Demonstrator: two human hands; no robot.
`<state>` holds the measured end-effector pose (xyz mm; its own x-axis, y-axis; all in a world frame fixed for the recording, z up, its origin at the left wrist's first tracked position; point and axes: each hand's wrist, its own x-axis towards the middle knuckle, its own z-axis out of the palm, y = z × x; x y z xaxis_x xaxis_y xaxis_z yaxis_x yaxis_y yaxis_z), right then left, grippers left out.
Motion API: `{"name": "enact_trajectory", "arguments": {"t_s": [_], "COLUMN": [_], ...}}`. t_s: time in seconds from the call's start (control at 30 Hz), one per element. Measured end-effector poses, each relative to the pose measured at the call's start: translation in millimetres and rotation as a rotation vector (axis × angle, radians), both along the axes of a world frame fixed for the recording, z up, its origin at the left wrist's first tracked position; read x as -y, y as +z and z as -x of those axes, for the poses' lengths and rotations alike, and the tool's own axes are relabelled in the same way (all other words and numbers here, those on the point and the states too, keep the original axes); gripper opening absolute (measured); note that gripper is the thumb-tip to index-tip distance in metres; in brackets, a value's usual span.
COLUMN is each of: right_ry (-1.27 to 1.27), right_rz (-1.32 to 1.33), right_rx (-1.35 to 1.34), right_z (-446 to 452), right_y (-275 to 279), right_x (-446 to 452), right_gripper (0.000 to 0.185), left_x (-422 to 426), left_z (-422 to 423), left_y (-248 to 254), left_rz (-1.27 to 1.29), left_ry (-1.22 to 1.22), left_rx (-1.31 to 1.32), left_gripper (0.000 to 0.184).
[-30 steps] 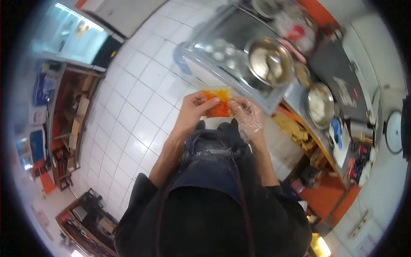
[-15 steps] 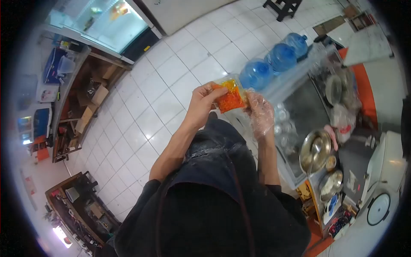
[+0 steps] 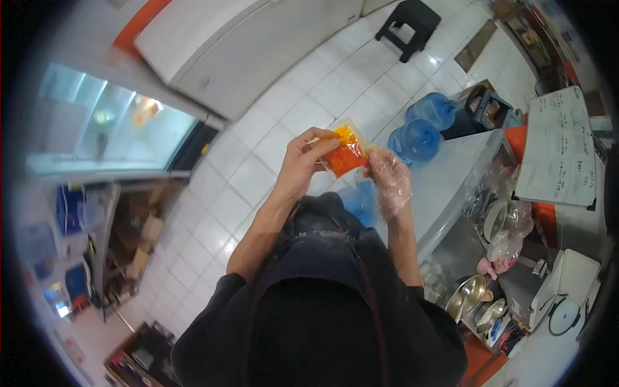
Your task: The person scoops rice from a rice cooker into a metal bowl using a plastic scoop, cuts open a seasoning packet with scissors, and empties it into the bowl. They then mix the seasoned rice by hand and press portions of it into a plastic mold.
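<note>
One flat clear plastic packet of orange and yellow contents point(image 3: 347, 158) held above the white tiled floor point(image 3: 242, 184)

Bare left hand point(image 3: 304, 160) grips its left side, fingers curled, thumb across the front; right hand point(image 3: 391, 178), in a loose clear plastic glove point(image 3: 400, 189), pinches the opposite edge, nearly closed; beyond, two round blue translucent bottles point(image 3: 415, 142) are near a white-sided counter point(image 3: 445, 177)

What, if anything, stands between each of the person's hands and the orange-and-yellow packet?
Nothing visible separates the left hand from the packet; they touch directly. On the right hand, only a clear plastic glove comes between hand and packet.
</note>
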<state>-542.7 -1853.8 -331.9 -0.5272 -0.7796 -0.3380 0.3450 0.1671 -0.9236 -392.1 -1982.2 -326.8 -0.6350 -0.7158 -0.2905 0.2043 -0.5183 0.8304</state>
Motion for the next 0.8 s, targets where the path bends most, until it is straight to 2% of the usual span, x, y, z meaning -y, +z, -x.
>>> {"name": "enact_trajectory", "arguments": {"t_s": [0.07, 0.13, 0.17, 0.2, 0.27, 0.3, 0.4, 0.43, 0.47, 0.53, 0.6, 0.63, 0.67, 0.73, 0.8], "right_ry": [-0.088, -0.203, -0.205, -0.207, -0.300, -0.323, -0.351, -0.427, -0.445, -0.305, -0.308, -0.286, -0.229, -0.194, -0.194], "right_rz": [0.024, 0.052, 0.033, 0.006, -0.080, -0.160, -0.166, -0.063, -0.044, -0.185, -0.189, -0.175, -0.306, -0.222, -0.266], "right_rx": [-0.012, -0.022, -0.150, -0.277, -0.321, -0.364, -0.469, -0.347, -0.364, -0.610, -0.621, -0.656, -0.829, -0.961, -0.915], "right_z": [26.1, 53.2, 69.6, 87.3, 119.9, 141.8, 213.4, 239.7, 277.5, 332.6, 381.5, 413.6, 440.0, 502.3, 562.7], "right_y": [10.0, 14.5, 15.0, 13.5, 4.4, 0.3, -0.9, -4.7, 1.4, 21.3, 20.2, 24.2, 35.0, 25.1, 31.6], "right_x": [29.0, 48.4, 56.9, 66.9, 86.3, 99.2, 139.8, 155.7, 171.3, 192.0, 213.9, 228.4, 240.6, 260.3, 284.2], "right_gripper": [0.027, 0.025, 0.024, 0.023, 0.022, 0.021, 0.019, 0.019, 0.019, 0.020, 0.021, 0.022, 0.023, 0.023, 0.024], "left_x": [45.0, 91.6, 111.6, 129.7, 156.1, 170.8, 206.2, 217.0, 229.5, 243.7, 264.3, 275.7, 287.0, 310.2, 331.4], "left_z": [35.1, 77.7, 104.8, 133.2, 187.3, 217.2, 306.1, 335.1, 368.8, 416.6, 468.4, 493.8, 520.0, 576.6, 642.0], "left_y": [6.5, 6.6, 6.5, 5.5, 2.9, 2.7, 0.1, -9.1, -9.2, -4.0, 4.8, 6.8, 7.4, 8.9, 2.6], "left_rz": [-0.015, 0.085, 0.095, 0.215, 0.449, 0.469, 0.386, 0.473, 0.500, 0.280, 0.264, 0.420, 0.572, 0.571, 0.648], "left_ry": [-0.101, -0.365, -0.429, -0.548, -0.764, -0.857, -0.935, -0.878, -0.887, -0.749, -0.769, -0.764, -0.747, -0.787, -0.721], "left_rx": [0.054, 0.134, 0.128, 0.114, 0.068, 0.083, 0.092, 0.081, 0.066, -0.049, -0.057, 0.019, 0.096, 0.115, 0.046], "left_gripper": [0.018, 0.020, 0.020, 0.021, 0.023, 0.021, 0.018, 0.017, 0.017, 0.015, 0.016, 0.016, 0.015, 0.014, 0.014]}}
